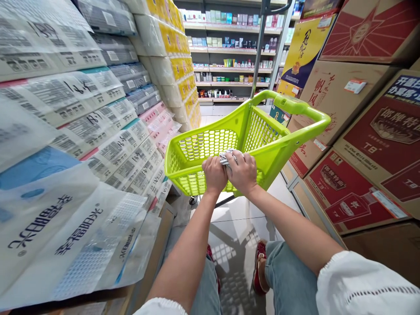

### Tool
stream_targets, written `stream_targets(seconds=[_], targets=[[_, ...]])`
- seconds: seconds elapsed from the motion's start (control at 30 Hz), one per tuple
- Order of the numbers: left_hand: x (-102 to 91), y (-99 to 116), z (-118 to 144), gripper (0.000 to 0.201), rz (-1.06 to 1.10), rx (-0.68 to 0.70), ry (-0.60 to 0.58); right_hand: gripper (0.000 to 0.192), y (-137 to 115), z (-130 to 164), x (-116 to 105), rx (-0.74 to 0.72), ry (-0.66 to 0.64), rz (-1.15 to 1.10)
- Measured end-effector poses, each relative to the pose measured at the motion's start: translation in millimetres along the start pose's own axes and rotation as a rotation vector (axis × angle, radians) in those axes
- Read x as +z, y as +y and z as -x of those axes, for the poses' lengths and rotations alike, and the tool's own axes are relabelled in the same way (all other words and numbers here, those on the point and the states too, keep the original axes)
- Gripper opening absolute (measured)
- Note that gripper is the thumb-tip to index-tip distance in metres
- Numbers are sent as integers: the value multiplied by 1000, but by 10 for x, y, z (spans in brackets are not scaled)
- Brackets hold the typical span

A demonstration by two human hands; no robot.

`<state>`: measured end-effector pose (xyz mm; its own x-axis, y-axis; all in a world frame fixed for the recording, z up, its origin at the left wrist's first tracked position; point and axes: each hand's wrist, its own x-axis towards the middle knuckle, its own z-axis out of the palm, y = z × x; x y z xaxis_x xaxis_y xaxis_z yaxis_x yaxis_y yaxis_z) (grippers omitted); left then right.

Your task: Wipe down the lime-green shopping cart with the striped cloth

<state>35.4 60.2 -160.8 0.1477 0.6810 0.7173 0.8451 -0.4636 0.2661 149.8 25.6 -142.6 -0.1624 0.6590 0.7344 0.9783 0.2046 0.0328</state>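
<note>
A bright green plastic shopping cart (274,168) stands sideways in front of me, its handle (316,117) to the right and its perforated basket to the left. My left hand (215,174) and my right hand (243,171) meet at the basket's near top rim, both with curled fingers. Between them bunches a crumpled white-and-grey cloth (229,156), gripped by both hands. Most of the cloth is hidden under the fingers. Whether it presses on the rim or is just above it, I cannot tell. No goods show in the visible part of the basket.
Stacked plastic-wrapped paper packs (108,148) line the left side, with yellow-and-white packs (177,65) farther back. Cardboard cartons (354,188) are piled on the right. Shelves of small products (229,52) stand behind a grey post (259,48). Tiled floor (238,210) runs between.
</note>
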Motion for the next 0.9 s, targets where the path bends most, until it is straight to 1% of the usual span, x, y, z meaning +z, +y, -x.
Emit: stream_targets(seconds=[0.07, 0.17, 0.23, 0.3, 0.37, 0.4, 0.43, 0.5, 0.57, 0.67, 0.73, 0.8, 0.83, 0.9], targets=[[-14, -23, -2, 17, -17, 22, -8, 38, 62, 9, 7, -52, 9, 17], [-36, -37, -14, 23, -4, 37, -15, 39, 343, 21, -31, -78, 34, 64], [-43, -38, -24, 26, 19, 27, -12, 39, 591, 23, -95, -26, 64, 94], [-43, -36, -31, 28, 35, 17, -8, 39, 828, 18, -180, 67, 115, 121], [-37, -29, -35, 28, 39, 10, -3, 39, 990, 6, -257, 167, 175, 140], [-34, -24, -36, 28, 37, 7, 0, 39, 1026, -2, -280, 205, 198, 143], [-31, -17, -36, 29, 35, 4, 3, 39, 1024, -10, -287, 232, 215, 142], [-25, -2, -37, 29, 30, -5, 11, 38, 909, -23, -255, 241, 213, 125], [-18, 8, -39, 28, 28, -13, 18, 37, 674, -29, -178, 198, 167, 93], [-8, -3, -40, 25, 19, -9, 15, 38, 258, -30, -57, 84, 41, 38], [-4, -29, -41, 21, 9, 4, 8, 39, 67, -31, -16, 43, -31, 24], [-11, -62, -43, 19, 5, 16, 5, 39, 16, -36, -18, 6, -67, 23], [-19, -78, -46, 20, 8, 17, 8, 39, 46, -40, -34, -9, -67, 27], [-44, -112, -53, 24, 25, 12, 16, 39, 196, -46, -86, -18, -38, 45]])
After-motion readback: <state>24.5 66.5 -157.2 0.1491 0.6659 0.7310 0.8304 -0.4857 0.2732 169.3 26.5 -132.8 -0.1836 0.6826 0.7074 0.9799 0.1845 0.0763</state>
